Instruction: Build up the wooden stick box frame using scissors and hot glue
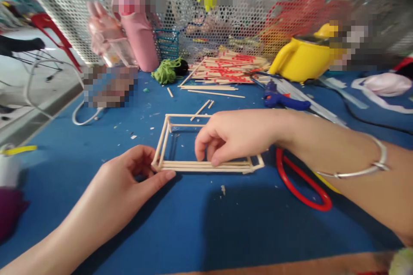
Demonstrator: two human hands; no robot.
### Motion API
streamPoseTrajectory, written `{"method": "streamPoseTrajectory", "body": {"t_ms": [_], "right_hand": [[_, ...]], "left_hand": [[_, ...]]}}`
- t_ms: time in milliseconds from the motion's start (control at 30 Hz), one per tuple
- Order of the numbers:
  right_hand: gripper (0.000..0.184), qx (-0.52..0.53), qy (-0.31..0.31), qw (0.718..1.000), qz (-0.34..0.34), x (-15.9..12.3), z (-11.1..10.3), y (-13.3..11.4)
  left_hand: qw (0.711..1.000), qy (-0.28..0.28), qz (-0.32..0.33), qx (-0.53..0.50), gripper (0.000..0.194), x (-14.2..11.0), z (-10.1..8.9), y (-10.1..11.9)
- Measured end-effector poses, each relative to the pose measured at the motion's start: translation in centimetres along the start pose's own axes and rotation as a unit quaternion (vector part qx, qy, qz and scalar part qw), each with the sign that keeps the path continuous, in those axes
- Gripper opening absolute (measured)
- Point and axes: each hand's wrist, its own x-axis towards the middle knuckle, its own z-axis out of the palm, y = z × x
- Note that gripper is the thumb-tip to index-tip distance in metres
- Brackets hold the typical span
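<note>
A box-shaped frame of thin wooden sticks (206, 170) lies on the blue tabletop in front of me. My left hand (135, 172) grips its near left corner, thumb along the near side and fingers behind the corner post. Over the frame's right part bends my right hand (222, 139), its fingers curled inside and its thumb against the sticks of the near side. It pinches one of these sticks; the exact contact is partly hidden. Several sticks run side by side there. The right hand covers the frame's far right corner.
Loose sticks (222, 68) are heaped at the back, near green yarn (166, 71) and a yellow mug (300, 58). A blue glue gun (285, 99) lies beyond my right wrist. Red-handled scissors (303, 184) lie under my right forearm. Perforated metal (180, 17) borders the table's rear.
</note>
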Motion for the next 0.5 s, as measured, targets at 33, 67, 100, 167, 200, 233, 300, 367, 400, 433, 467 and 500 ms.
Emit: {"method": "streamPoseTrajectory", "body": {"t_ms": [33, 67, 100, 167, 200, 233, 300, 367, 400, 433, 467, 500], "right_hand": [[0.025, -0.003, -0.002, 1.0, -0.005, -0.01, -0.03, 0.09], [0.026, -0.005, -0.004, 1.0, -0.011, -0.01, -0.05, 0.19], [0.026, -0.004, -0.008, 1.0, -0.017, 0.0, -0.06, 0.27], [0.026, -0.002, -0.014, 1.0, -0.026, 0.02, -0.06, 0.41], [0.026, -0.001, -0.016, 0.999, -0.029, 0.03, -0.06, 0.45], [0.026, 0.0, -0.016, 0.999, -0.031, 0.04, -0.05, 0.47], [0.026, 0.0, -0.016, 0.999, -0.033, 0.03, -0.04, 0.48], [0.025, 0.008, -0.017, 0.999, -0.035, 0.03, -0.02, 0.46], [0.024, 0.013, -0.018, 0.999, -0.035, 0.03, -0.02, 0.44], [0.024, 0.018, -0.02, 0.999, -0.036, 0.05, -0.02, 0.43], [0.024, 0.021, -0.022, 0.999, -0.035, 0.07, -0.02, 0.44], [0.025, 0.024, -0.024, 0.999, -0.034, 0.1, -0.03, 0.45]], "left_hand": [[1.0, -0.008, -0.006, 0.003, 0.034, 0.01, -0.03, -0.01], [1.0, -0.014, -0.011, 0.008, 0.035, 0.01, -0.06, -0.01], [1.0, -0.018, -0.015, 0.015, 0.036, 0.01, -0.11, 0.0], [0.999, -0.022, -0.023, 0.029, 0.038, 0.0, -0.19, 0.01], [0.999, -0.024, -0.027, 0.036, 0.039, -0.01, -0.23, 0.02], [0.998, -0.026, -0.03, 0.043, 0.039, -0.02, -0.26, 0.02], [0.997, -0.029, -0.036, 0.058, 0.042, -0.03, -0.31, 0.02], [0.996, -0.032, -0.04, 0.071, 0.044, -0.03, -0.33, 0.01], [0.996, -0.035, -0.041, 0.073, 0.045, -0.03, -0.34, 0.0], [0.996, -0.038, -0.042, 0.074, 0.046, -0.01, -0.34, -0.02], [0.995, -0.04, -0.044, 0.075, 0.047, 0.01, -0.34, -0.04], [0.995, -0.04, -0.045, 0.077, 0.048, 0.04, -0.33, -0.07]]}}
